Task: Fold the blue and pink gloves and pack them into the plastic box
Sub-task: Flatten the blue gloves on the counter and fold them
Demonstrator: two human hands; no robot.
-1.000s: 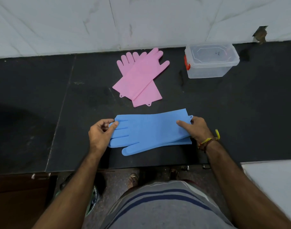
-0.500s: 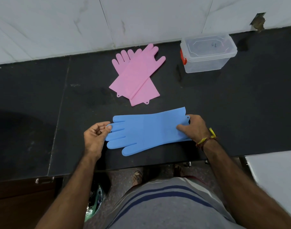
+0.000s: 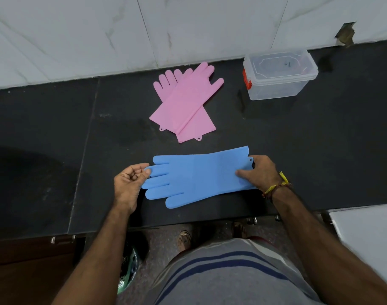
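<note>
**Evidently soft goods: blue pair under both hands, fold not yet made**

Largest item first: the black counter [image 3: 320, 150] carries all task items. The plastic box [image 3: 278, 84] stands at the far right against the wall, lid on and red latch facing left; it must be opened before packing. It looks rigid and light, best taken by its walls.

The pink gloves [image 3: 186, 102] lie crossed one over the other, well apart from both hands, untouched.

The blue gloves [image 3: 199, 177] lie flat near the counter's front edge, fingers pointing left, cuff to the right. The material appears to be thin, limp rubber or silicone: light, floppy, probably tacky rather than slippery, likely to spring open after folding unless pressed down.

The left hand [image 3: 128, 183] pinches the blue fingertips between thumb and curled fingers. The right hand [image 3: 257, 172] grips the cuff end, thumb on top. Those two ends are judged the correct holds for folding end to end.
</note>
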